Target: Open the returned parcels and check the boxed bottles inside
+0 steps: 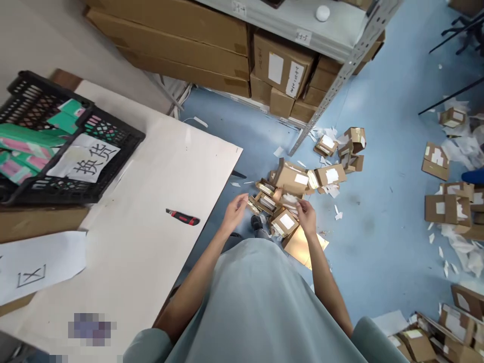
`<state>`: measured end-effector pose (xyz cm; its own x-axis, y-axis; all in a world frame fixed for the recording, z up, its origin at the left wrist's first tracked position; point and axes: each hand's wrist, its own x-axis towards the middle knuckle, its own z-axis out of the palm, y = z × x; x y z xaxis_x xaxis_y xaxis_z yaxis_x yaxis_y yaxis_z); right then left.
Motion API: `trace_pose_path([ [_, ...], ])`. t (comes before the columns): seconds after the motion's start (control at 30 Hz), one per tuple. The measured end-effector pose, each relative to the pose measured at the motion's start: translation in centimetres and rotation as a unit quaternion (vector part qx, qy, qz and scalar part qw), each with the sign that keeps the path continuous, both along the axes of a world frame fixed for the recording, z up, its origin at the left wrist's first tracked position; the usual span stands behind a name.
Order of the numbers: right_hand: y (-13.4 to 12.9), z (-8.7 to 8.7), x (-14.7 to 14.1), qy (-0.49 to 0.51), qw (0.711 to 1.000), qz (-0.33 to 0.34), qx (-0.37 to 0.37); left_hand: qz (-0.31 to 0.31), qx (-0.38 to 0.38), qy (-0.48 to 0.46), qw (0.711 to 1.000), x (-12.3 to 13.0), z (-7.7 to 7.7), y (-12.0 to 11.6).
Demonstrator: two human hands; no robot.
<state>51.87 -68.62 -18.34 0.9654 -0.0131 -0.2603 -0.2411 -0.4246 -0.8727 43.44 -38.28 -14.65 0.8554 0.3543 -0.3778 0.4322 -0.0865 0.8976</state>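
My left hand (234, 213) is in front of me, just off the table edge, with thumb and fingertips pinched together. What it holds, if anything, is too small to make out. My right hand (307, 218) is level with it further right, its fingers closed beside a whitish scrap (290, 198); whether it grips that scrap cannot be told against the clutter behind. Beneath both hands, opened cardboard boxes (290, 176) are heaped on the floor by my shoe (256, 222). A red and black box cutter (183, 217) lies on the table (151, 176), left of my left hand.
A black plastic crate (117, 133) with green and pink packages stands on the table's left, near a marked white sheet (45, 259). Ahead is a metal shelf (336, 40) with large cartons (181, 40). More boxes (448, 209) and paper scraps litter the blue floor at right.
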Motion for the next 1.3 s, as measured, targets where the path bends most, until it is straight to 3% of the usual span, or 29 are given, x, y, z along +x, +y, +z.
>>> trace_pose_path([
  [0.17,6.1,-0.2,0.7,0.018,0.991,0.132,0.033,0.108,0.002,0.017,0.994,-5.2,0.7,1.5],
  [0.33,12.9,0.3,0.7,0.025,0.96,0.271,0.059,0.232,-0.009,0.021,0.972,-11.7,2.3,2.9],
  [0.47,18.6,0.8,-1.2,0.034,0.928,0.364,0.075,0.342,-0.018,0.013,0.939,-17.7,2.5,3.7],
  [0.57,22.7,1.2,-4.2,0.047,0.9,0.423,0.089,0.433,-0.022,-0.014,0.901,-22.6,2.2,4.2],
  [0.73,29.4,2.2,-12.2,0.052,0.834,0.543,0.082,0.547,-0.022,-0.043,0.836,-31.9,2.1,4.3],
  [0.9,35.0,3.5,-23.8,0.04,0.765,0.639,0.067,0.628,-0.019,-0.08,0.774,-42.2,2.5,3.7],
  [1.13,40.3,5.6,-40.2,0.031,0.666,0.743,0.051,0.75,-0.003,-0.1,0.654,-56.4,2.8,2.0],
  [1.3,43.6,7.0,-50.0,0.042,0.574,0.817,0.045,0.821,0.013,-0.078,0.565,-64.9,3.8,-0.1],
])
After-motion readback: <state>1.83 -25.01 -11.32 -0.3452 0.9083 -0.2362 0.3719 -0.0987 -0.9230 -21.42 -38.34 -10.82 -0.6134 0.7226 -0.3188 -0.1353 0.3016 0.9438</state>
